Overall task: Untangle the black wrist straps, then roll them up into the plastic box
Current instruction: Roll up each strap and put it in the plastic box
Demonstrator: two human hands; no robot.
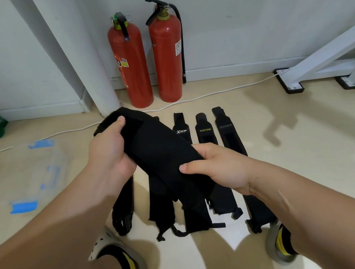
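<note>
The held strap (pixel 163 151) is plain black. On the beige floor (pixel 305 160), the white-lettered strap (pixel 182 131), yellow-lettered strap (pixel 205 130) and grey-lettered strap (pixel 226 126) are black too, and the striped strap (pixel 124 213) is black with thin grey lines. The plastic box (pixel 54 159) is clear with blue clips (pixel 42 144). The fire extinguishers (pixel 132 71) are red with black handles. The socks (pixel 128 267) are black and yellow.

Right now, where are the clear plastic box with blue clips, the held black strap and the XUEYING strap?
Clear plastic box with blue clips (pixel 59 157): head view, right wall.
Held black strap (pixel 157 147): head view, middle.
Black XUEYING strap (pixel 206 136): head view, by its lettering.
</note>
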